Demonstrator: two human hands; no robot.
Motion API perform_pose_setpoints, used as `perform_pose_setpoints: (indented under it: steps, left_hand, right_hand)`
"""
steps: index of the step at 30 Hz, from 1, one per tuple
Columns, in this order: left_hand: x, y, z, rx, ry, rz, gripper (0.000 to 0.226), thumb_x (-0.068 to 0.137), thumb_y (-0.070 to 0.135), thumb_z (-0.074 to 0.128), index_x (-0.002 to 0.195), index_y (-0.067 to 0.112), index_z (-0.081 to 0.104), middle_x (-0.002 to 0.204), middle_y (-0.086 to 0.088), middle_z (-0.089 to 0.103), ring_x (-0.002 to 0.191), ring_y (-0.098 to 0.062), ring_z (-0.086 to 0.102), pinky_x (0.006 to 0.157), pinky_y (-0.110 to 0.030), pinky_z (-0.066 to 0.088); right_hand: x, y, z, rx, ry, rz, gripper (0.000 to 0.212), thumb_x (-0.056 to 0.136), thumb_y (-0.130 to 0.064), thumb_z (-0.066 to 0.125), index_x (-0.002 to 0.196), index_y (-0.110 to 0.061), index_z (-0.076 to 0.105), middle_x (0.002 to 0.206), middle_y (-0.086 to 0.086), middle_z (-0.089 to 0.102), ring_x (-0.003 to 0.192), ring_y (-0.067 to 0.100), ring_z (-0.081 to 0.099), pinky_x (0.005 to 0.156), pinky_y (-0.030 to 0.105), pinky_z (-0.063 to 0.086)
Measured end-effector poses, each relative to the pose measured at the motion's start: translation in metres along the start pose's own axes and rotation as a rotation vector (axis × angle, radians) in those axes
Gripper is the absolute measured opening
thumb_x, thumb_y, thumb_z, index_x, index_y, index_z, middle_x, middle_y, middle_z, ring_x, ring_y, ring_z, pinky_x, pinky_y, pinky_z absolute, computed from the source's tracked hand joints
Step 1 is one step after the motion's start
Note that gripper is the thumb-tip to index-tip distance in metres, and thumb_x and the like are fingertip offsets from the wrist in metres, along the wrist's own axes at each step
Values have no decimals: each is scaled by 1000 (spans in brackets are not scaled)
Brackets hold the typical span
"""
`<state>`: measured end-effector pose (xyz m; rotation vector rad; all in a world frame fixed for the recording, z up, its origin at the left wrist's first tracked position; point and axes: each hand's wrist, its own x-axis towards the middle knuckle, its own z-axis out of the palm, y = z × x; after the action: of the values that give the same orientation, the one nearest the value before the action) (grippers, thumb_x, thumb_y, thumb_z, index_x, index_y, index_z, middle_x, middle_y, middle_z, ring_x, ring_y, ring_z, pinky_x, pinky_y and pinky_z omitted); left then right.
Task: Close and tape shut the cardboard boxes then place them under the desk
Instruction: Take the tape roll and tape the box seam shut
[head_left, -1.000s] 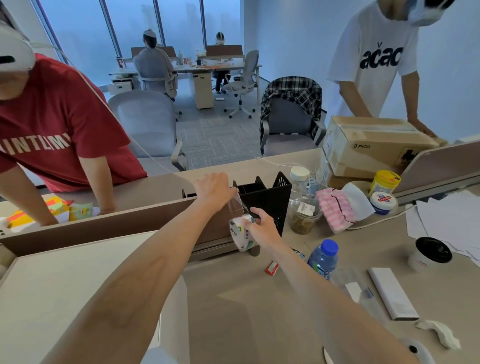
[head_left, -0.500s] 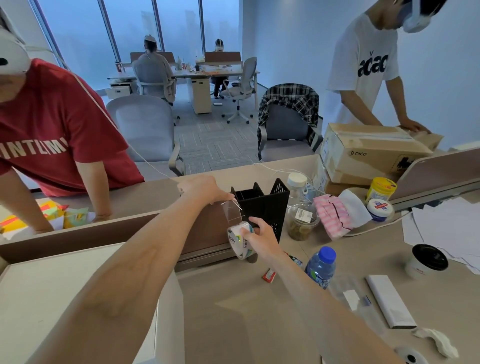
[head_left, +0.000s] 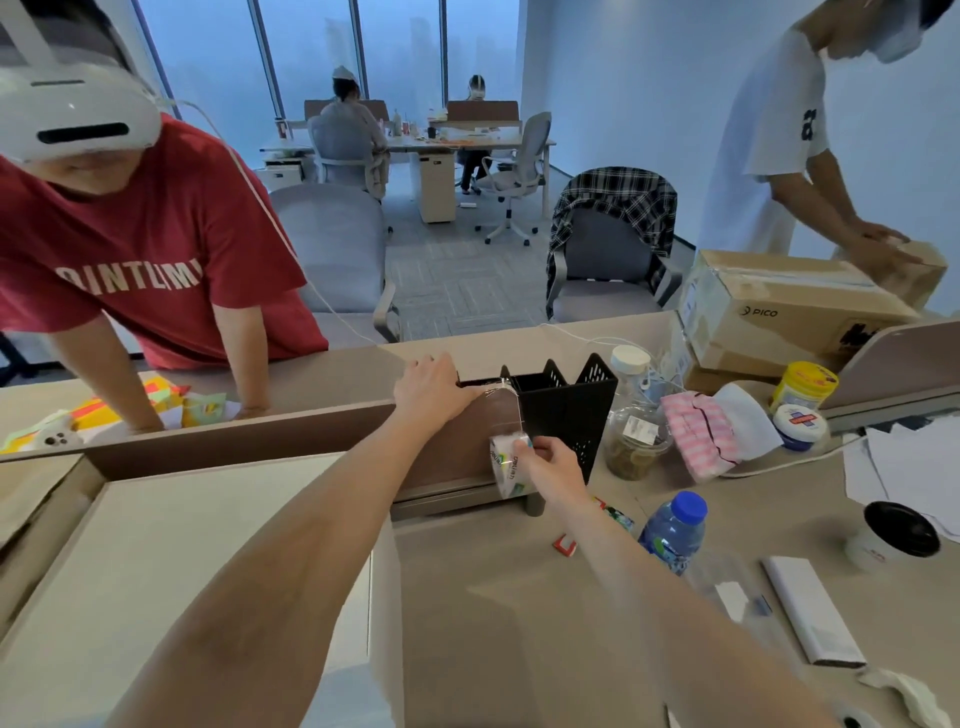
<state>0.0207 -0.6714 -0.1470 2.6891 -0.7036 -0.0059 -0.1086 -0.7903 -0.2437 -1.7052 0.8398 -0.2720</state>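
Head view: my left hand (head_left: 434, 387) pinches the free end of the clear tape up at the top edge of the brown partition panel (head_left: 249, 441), fingers closed on the strip. My right hand (head_left: 545, 462) is wrapped around the clear packing-tape roll with the printed core (head_left: 509, 465), gripping it just in front of the black mesh desk organiser (head_left: 563, 410). Between my hands the peeled strip (head_left: 511, 410) hangs taut and nearly upright, its long axis running from the roll below up and slightly left to my pinch.

To do this step well, I think I should keep the strip tensioned and flat so it does not fold onto itself, draw out enough to span the seam, then carry both ends over together.

The large pale cardboard box (head_left: 171, 561) sits at my lower left on the counter (head_left: 519, 623), close under my left forearm. Its top looks flat and closed, and its long axis seems to run away from me toward the partition. I see no tape on it yet, so sealing it and putting it under the counter are both to come.
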Motion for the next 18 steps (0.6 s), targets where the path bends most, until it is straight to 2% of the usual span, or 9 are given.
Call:
perform_pose_setpoints:
  steps: [3, 5, 8, 10, 13, 15, 18]
  left_hand:
    - [-15, 3, 2, -24, 178, 144, 24, 84, 27, 62, 104, 14, 56, 116, -7, 57, 114, -28, 47, 90, -39, 41]
    - [-32, 10, 7, -137, 209, 197, 20, 84, 22, 60, 103, 16, 57, 111, -4, 58, 110, -25, 49, 89, -37, 42]
    - [-62, 22, 13, -422, 147, 151, 15, 85, 18, 60, 100, 19, 58, 105, 1, 59, 105, -20, 53, 88, -37, 47]
    - [-87, 27, 18, -567, 113, 101, 14, 87, 14, 59, 100, 21, 58, 103, 3, 60, 100, -16, 55, 84, -31, 48]
    - [-129, 32, 22, -722, 64, 20, 17, 92, 13, 56, 108, 16, 60, 104, 2, 61, 93, -12, 56, 78, -22, 44]
    - [-161, 34, 25, -775, 42, 11, 19, 93, 13, 55, 111, 15, 59, 105, 1, 60, 92, -13, 56, 76, -19, 43]
    - [-213, 35, 31, -707, 29, 91, 19, 94, 14, 56, 112, 14, 58, 105, 1, 60, 85, -9, 55, 72, -13, 42]
  right_hand:
    - [-8, -15, -6, 2, 92, -30, 45, 96, -37, 59, 133, -13, 54, 124, 3, 62, 112, 17, 56, 95, 29, 43]
    - [-16, -25, -12, 10, 143, -85, 42, 97, -32, 58, 133, -10, 55, 126, 5, 62, 118, 19, 56, 98, 29, 42]
    - [-36, -38, -22, 24, 182, -174, 37, 98, -28, 54, 131, -11, 57, 123, 3, 62, 113, 16, 56, 97, 28, 42]
    - [-55, -43, -28, 26, 204, -246, 32, 99, -26, 52, 128, -13, 58, 118, 0, 63, 109, 13, 57, 95, 27, 44]
    - [-89, -41, -38, 26, 218, -328, 28, 99, -24, 51, 125, -15, 60, 111, -5, 62, 100, 5, 56, 83, 14, 42]
    - [-116, -34, -46, 31, 204, -377, 28, 100, -21, 51, 125, -15, 61, 110, -6, 61, 99, 3, 56, 84, 12, 43]
    - [-158, -16, -59, 7, 169, -425, 28, 100, -20, 51, 125, -13, 61, 114, -4, 62, 104, 6, 56, 88, 14, 42]
